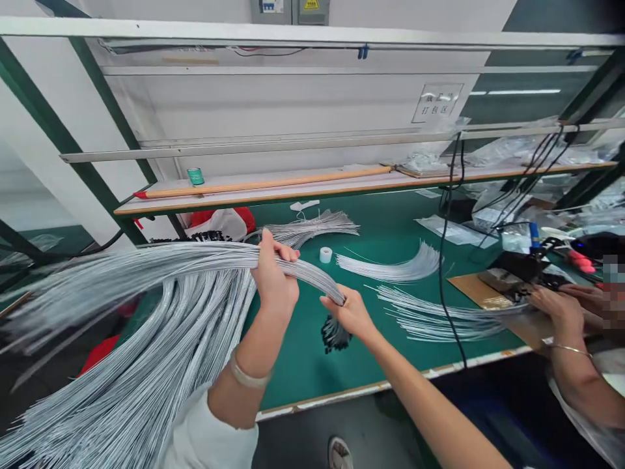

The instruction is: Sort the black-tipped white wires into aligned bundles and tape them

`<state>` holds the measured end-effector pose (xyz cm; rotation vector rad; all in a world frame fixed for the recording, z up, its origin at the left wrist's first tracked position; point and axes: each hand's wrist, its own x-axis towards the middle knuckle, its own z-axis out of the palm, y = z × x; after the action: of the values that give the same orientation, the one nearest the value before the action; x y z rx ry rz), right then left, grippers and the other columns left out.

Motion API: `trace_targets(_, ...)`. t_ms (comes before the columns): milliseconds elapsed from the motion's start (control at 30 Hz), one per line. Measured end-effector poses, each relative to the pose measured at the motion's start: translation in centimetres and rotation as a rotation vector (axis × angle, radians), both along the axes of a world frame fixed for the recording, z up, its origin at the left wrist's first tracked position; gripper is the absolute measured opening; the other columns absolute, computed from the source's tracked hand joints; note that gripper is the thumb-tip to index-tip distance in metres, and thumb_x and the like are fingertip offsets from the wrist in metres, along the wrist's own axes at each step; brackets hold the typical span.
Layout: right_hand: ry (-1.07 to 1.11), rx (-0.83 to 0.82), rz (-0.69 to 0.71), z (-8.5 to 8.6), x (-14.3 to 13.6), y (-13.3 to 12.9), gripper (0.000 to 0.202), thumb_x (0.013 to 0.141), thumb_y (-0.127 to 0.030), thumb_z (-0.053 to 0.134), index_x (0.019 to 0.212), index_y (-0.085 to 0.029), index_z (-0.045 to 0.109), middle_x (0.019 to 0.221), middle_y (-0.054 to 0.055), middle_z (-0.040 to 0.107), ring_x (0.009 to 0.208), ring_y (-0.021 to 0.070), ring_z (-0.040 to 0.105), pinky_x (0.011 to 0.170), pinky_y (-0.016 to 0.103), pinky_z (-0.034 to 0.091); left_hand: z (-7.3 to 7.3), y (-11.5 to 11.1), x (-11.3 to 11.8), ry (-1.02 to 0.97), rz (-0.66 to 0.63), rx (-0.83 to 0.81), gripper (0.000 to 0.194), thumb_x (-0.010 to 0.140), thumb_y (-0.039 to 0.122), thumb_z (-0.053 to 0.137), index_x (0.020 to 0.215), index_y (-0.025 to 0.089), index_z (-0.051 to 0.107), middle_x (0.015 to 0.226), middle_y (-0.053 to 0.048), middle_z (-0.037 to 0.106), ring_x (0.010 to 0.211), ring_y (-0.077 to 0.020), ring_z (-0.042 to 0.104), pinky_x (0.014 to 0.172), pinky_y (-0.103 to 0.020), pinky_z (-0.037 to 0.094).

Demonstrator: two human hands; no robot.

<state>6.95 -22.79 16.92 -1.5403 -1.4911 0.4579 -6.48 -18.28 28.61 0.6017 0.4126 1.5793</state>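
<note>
A long bundle of thin grey wires (195, 256) hangs in the air above the green bench. My left hand (276, 277) is wrapped round its middle. Close to the right end, my right hand (349, 311) grips the same bundle, where black ends (335, 333) fan out below my fingers. The loose left part of the bundle spreads and blurs toward the left edge. Under it, a thick heap of grey wires (195, 332) drapes over the bench's left end and down toward the floor.
On the green bench (312, 384) lie more wire bundles (395, 264) and a white tape roll (325, 255). A shelf (273, 189) carries an orange pole and a green tin (195, 176). Black cables (444, 254) hang at right, near a co-worker's hands (559, 306) holding wires.
</note>
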Motion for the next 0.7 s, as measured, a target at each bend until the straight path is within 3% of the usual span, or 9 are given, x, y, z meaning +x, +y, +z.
trace_targets(133, 0.214, -0.045, 0.070, -5.5, -0.3, 1.4, 0.015, 0.070, -0.029, 0.053, 0.062, -0.020, 0.043, 0.053, -0.004, 0.043, 0.048, 0.0114, 0.038, 0.046, 0.024, 0.031, -2.6, -0.3, 2.3, 0.229, 0.100, 0.044, 0.037, 0.075, 0.035, 0.055, 0.047, 0.018, 0.038, 0.040, 0.007, 0.037, 0.041, -0.0072, 0.042, 0.059, -0.026, 0.043)
trace_targets(267, 0.143, -0.079, 0.084, -8.6, 0.1, 1.9, 0.015, 0.068, -0.026, 0.053, 0.062, -0.020, 0.041, 0.053, -0.005, 0.040, 0.049, 0.0109, 0.037, 0.046, 0.023, 0.029, -6.3, 0.4, 2.2, 0.293, 0.146, -0.053, 0.036, 0.075, 0.036, 0.054, 0.047, 0.018, 0.040, 0.041, 0.007, 0.039, 0.044, -0.0081, 0.045, 0.063, -0.028, 0.045)
trace_targets(433, 0.088, -0.110, 0.130, -10.1, 0.0, 2.1, 0.014, 0.065, -0.022, 0.054, 0.060, -0.020, 0.042, 0.054, -0.004, 0.045, 0.052, 0.0121, 0.042, 0.050, 0.023, 0.030, -9.3, 1.0, 0.9, 0.317, 0.216, -0.159, 0.032, 0.072, 0.036, 0.058, 0.051, 0.018, 0.042, 0.044, 0.007, 0.042, 0.046, -0.0086, 0.048, 0.067, -0.031, 0.046)
trace_targets(567, 0.101, -0.140, 0.210, -10.7, -0.7, 2.5, 0.006, 0.065, -0.021, 0.054, 0.067, -0.020, 0.048, 0.059, -0.003, 0.052, 0.054, 0.0125, 0.046, 0.052, 0.023, 0.033, -10.5, 1.2, -0.7, 0.336, 0.266, -0.186, 0.029, 0.070, 0.033, 0.060, 0.050, 0.017, 0.045, 0.045, 0.007, 0.045, 0.049, -0.0090, 0.051, 0.070, -0.031, 0.047)
trace_targets(700, 0.115, -0.154, 0.268, -11.8, -0.4, 2.8, 0.014, 0.065, -0.020, 0.057, 0.078, -0.019, 0.052, 0.064, -0.003, 0.056, 0.058, 0.0130, 0.049, 0.055, 0.023, 0.036, -11.2, 1.3, -1.8, 0.315, 0.291, -0.241, 0.019, 0.065, 0.027, 0.063, 0.054, 0.017, 0.051, 0.052, 0.006, 0.051, 0.059, -0.0111, 0.057, 0.075, -0.032, 0.046)
